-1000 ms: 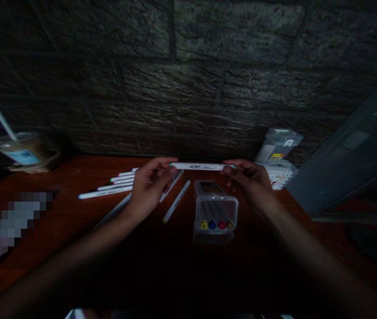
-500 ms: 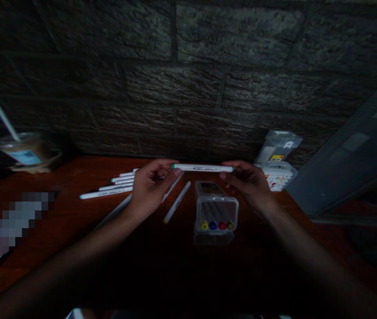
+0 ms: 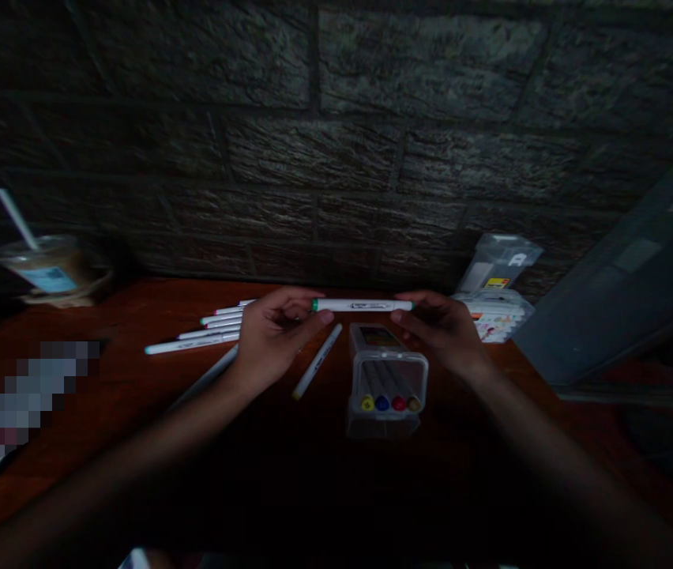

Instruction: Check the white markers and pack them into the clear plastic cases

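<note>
I see both hands raised just above the desk point(image 3: 105, 379), sharing one white marker point(image 3: 363, 305) that lies level between them, crosswise to my view. My left hand point(image 3: 271, 336) has its fingers curled in, and the thumb and forefinger pinch the marker's left end, where a green band shows just past the fingertips. My right hand point(image 3: 440, 332) is likewise half closed, its fingertips gripping the marker's right end, which also shows a touch of green. Neither hand lies flat or slack; both are closed on the marker and on nothing else that I can make out. The marker hangs over the far end of a clear plastic case point(image 3: 387, 387), which lies on the desk below and between the hands, and whose near end shows four caps in yellow, blue, red and a brownish shade. Just left of the case a loose marker point(image 3: 317, 361) with a yellow tip lies at a slant on the wood. Behind my left hand a row of white markers point(image 3: 194, 336) lies on the desk. Far left stands a lidded drink cup point(image 3: 46, 269) with a straw, and behind my right hand lie packaged marker sets point(image 3: 496, 304) against the dark brick wall point(image 3: 336, 118).
</note>
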### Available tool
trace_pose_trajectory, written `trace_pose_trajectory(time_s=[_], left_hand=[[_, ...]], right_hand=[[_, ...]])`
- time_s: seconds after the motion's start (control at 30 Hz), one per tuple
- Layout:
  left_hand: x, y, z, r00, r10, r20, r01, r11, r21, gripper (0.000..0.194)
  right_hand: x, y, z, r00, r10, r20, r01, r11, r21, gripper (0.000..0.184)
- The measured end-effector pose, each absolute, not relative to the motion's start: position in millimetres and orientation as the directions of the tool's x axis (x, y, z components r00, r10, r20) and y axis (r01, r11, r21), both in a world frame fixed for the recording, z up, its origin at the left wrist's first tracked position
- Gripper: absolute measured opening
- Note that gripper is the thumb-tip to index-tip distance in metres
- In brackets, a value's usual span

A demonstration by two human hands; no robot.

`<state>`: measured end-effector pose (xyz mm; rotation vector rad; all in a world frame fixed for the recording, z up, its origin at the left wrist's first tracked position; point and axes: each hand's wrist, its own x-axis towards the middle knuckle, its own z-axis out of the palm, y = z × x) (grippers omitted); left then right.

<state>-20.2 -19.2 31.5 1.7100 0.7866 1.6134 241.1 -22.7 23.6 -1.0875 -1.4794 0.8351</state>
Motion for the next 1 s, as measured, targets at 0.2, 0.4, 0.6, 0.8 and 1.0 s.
trace_pose_trajectory(time_s=[0.2, 0.4, 0.6, 0.8, 1.0], left_hand=[[-20.8, -21.4, 31.2, 0.095, 0.776, 0.623, -0.033, -0.623, 0.781, 0.019], [-21.4, -22.2, 27.3, 0.155, 0.780, 0.606, -0.044, -0.608, 0.793, 0.024], [-21.4, -25.2, 23.0, 0.213, 0.800, 0.561, -0.040, -0.567, 0.823, 0.028], [-21.1, -26.0, 24.9, 0.212, 0.811, 0.545, -0.037, -0.550, 0.834, 0.025], [-20.3, -27.0, 26.6, 0.220, 0.805, 0.550, -0.045, -0.555, 0.830, 0.024]], right_hand=[[240.7, -21.9, 21.6, -0.031, 0.948, 0.316, 0.179, 0.316, -0.932, 0.031], [241.6, -21.1, 20.9, -0.048, 0.946, 0.319, 0.205, 0.322, -0.924, 0.032], [241.8, -20.7, 19.4, -0.059, 0.948, 0.312, 0.209, 0.318, -0.925, 0.033], [240.8, -21.2, 19.7, -0.061, 0.954, 0.294, 0.222, 0.300, -0.928, 0.036], [240.7, -22.4, 19.8, -0.065, 0.952, 0.300, 0.222, 0.307, -0.925, 0.035]])
